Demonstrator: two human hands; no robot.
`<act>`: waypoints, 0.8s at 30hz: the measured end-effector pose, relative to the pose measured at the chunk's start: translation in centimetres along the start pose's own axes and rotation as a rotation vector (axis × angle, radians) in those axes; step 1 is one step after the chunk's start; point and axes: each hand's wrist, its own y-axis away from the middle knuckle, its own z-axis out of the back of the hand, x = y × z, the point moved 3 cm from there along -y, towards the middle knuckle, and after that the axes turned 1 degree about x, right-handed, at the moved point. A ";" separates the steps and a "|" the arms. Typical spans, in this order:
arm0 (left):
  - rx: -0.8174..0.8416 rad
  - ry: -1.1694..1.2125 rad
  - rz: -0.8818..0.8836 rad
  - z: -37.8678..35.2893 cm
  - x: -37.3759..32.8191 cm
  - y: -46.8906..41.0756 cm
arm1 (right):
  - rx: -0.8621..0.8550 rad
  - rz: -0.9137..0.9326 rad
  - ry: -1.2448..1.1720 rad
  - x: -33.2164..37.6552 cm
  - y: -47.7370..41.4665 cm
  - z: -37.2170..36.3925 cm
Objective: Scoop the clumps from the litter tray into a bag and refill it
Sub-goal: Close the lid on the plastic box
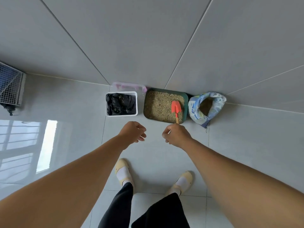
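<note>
**Grey tiled floor against a tiled wall: litter station, both hands unladen**

Setting: a glossy pale-grey tiled floor point(246, 137) meeting a wall point(148, 38) of the same large tiles. We stand and look down on it.

1. Left hand point(134, 132): held out over the floor, fingers loosely curled. We see nothing in it.
2. Right hand point(176, 134): held out beside the left, with a gap between them. Fingers loosely curled, nothing visible in its grasp. In our view its knuckles meet the end of the scoop's handle. We cannot tell whether they touch.
3. Scoop point(176, 107): red blade, wooden handle. It lies on the litter at the tray's right side, with its handle reaching over the near rim.
4. Litter tray point(185, 102): dark green, rectangular, set on the floor against the wall and filled with tan litter point(158, 106).
5. White bin point(121, 114): just left of the tray, lined with a crumpled black bag point(120, 104).
6. Litter sack point(194, 106): blue and white, just right of the tray, its mouth open and rolled down with brown grains showing inside.
7. Clear lid with pink clips point(128, 86): behind the bin, at the wall.
8. Wire cage point(9, 86): far left, well apart from the rest.
9. Below our arms: two yellow slippers point(123, 171) over white socks, and black trousers point(118, 208).
</note>
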 end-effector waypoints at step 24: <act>0.015 -0.100 -0.142 -11.7 6.3 -21.5 | -0.144 0.085 -0.021 -12.8 -20.8 -7.4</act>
